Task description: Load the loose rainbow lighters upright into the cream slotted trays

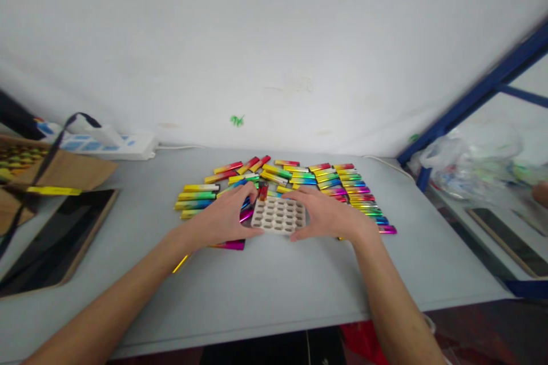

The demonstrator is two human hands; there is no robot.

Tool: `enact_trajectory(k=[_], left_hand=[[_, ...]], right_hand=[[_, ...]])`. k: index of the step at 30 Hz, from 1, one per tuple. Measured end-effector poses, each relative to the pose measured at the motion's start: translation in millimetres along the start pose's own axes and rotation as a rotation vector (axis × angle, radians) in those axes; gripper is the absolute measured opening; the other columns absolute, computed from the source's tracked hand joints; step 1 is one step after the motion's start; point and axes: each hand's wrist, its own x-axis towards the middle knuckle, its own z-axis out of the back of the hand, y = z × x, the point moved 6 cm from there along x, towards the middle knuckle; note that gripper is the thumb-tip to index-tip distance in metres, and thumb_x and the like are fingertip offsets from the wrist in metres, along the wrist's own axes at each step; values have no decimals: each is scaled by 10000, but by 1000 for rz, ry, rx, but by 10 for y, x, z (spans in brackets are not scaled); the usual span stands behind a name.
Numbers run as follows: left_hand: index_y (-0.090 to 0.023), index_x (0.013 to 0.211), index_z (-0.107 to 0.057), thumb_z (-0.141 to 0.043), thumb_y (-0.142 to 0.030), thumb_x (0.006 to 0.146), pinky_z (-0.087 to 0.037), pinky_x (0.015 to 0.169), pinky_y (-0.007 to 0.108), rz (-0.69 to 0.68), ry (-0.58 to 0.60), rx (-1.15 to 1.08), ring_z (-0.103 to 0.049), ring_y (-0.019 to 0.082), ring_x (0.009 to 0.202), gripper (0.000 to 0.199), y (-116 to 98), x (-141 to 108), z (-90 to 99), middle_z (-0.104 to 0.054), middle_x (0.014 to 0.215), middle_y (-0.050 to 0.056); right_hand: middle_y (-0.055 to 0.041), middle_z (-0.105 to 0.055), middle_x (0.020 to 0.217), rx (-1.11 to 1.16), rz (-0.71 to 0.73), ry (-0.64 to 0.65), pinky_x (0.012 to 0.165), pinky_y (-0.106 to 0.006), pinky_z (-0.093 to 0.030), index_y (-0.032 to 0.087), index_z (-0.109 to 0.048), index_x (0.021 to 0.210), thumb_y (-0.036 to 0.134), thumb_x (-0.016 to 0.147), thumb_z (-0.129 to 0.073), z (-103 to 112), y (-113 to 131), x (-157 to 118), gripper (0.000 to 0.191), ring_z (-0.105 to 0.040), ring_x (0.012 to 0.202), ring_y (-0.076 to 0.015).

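A beige tray (279, 215) with rows of slots sits in front of me, between my two hands. My left hand (225, 212) is closed on its left side, thumb at the near left corner and fingers at the far edge. The right side is gripped by my right hand (327, 214), its thumb at the near edge and fingers at the far one. One red lighter (263, 190) stands upright at the tray's far left corner, by my left fingertips. Around and behind the tray lie many shiny lighters (329, 177) in metallic rainbow colours; my hands hide some.
To the left are a dark flat panel (64, 239), a cardboard box (64, 171) holding yellow items, and a white power strip (115, 146). A blue metal frame (466, 100) borders the right side, with plastic bags (458, 162) beyond it. A white wall (274, 57) closes the back.
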Motion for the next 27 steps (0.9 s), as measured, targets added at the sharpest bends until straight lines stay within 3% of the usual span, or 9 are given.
enact_trajectory(k=[6,14,20,27], left_hand=[[-267,1014,-431,-823,-537,764,-461,885,386,12,0,-3,-649,312,1038,537,-46,-16,-5,-654,1111,41],[-264,974,-410,-780,-435,752,-458,785,348,-19,-53,15,-640,277,896,465,-75,-39,-11,-625,992,22],[-263,981,-451,-853,-515,714,-460,787,355,13,-38,5,-649,288,901,544,-21,-21,-15,-644,1006,23],[-254,981,-480,-856,-484,728,-476,818,373,2,-31,56,-665,312,956,508,-53,-10,-27,-666,1031,43]], right_hand=[[-157,-591,1546,9,19,-14,1200,-507,-441,205,-559,1548,382,809,-844,20,32,-49,812,-501,1479,-352],[-127,-618,1516,35,7,-39,1133,-511,-511,262,-554,1543,338,808,-851,16,25,-93,797,-564,1423,-349],[-128,-611,1502,51,-19,-53,1096,-530,-526,299,-547,1541,346,763,-910,13,24,-84,860,-577,1388,-369],[-147,-587,1466,-25,-18,-41,1144,-533,-473,277,-505,1561,200,791,-825,-39,174,-70,837,-508,1427,-364]])
